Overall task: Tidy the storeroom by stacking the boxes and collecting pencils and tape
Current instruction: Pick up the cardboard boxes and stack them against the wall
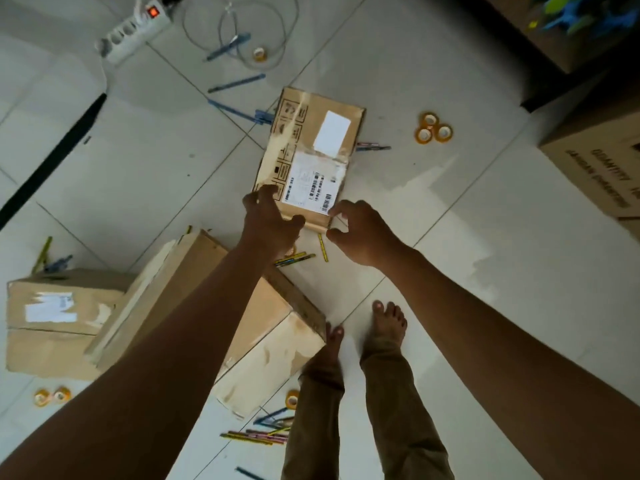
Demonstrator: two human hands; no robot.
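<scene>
Two hands [273, 220] [360, 233], flat rectangular cardboard box [308, 150]

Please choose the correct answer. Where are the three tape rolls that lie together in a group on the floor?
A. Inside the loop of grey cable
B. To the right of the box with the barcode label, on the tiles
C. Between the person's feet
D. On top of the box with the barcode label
B: the three tape rolls lie together on the floor tiles, to the right of the box with the barcode label and apart from it.
</scene>
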